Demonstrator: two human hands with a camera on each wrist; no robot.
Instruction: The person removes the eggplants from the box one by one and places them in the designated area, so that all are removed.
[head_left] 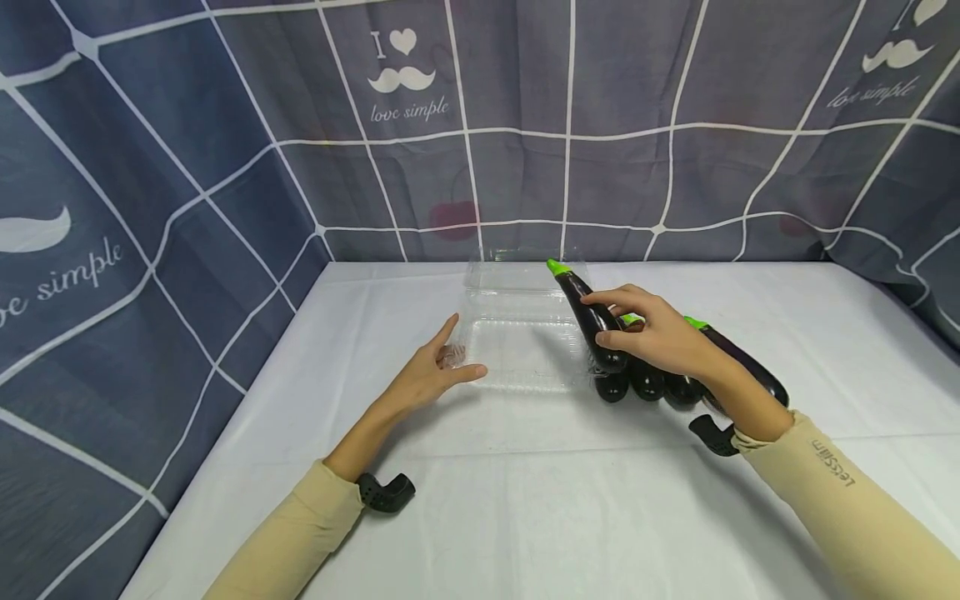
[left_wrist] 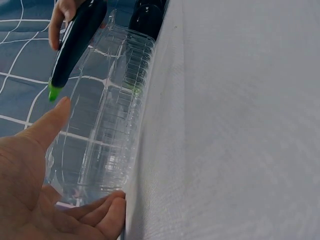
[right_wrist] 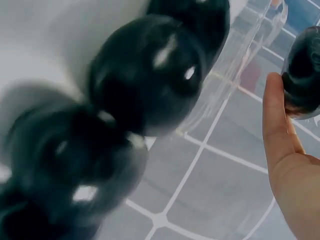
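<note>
My right hand [head_left: 663, 343] pinches a dark eggplant [head_left: 579, 302] between thumb and fingers, holding it raised and tilted, its green stem end pointing away to the left. In the right wrist view, the thumb presses against that eggplant's [right_wrist: 304, 65] rounded end. A clear plastic container [head_left: 517, 350] stands on the table with its lid [head_left: 517, 277] folded back. Beside the container's left end is my left hand [head_left: 420, 382], thumb spread away from the fingers. In the left wrist view, its lower fingers [left_wrist: 107, 217] lie against the container's near end.
Several more eggplants [head_left: 742, 362] lie side by side to the right of the container, partly hidden under the right hand. A white cloth [head_left: 525, 500] covers the table. Behind and to the left hangs a grey-blue checked curtain [head_left: 517, 92].
</note>
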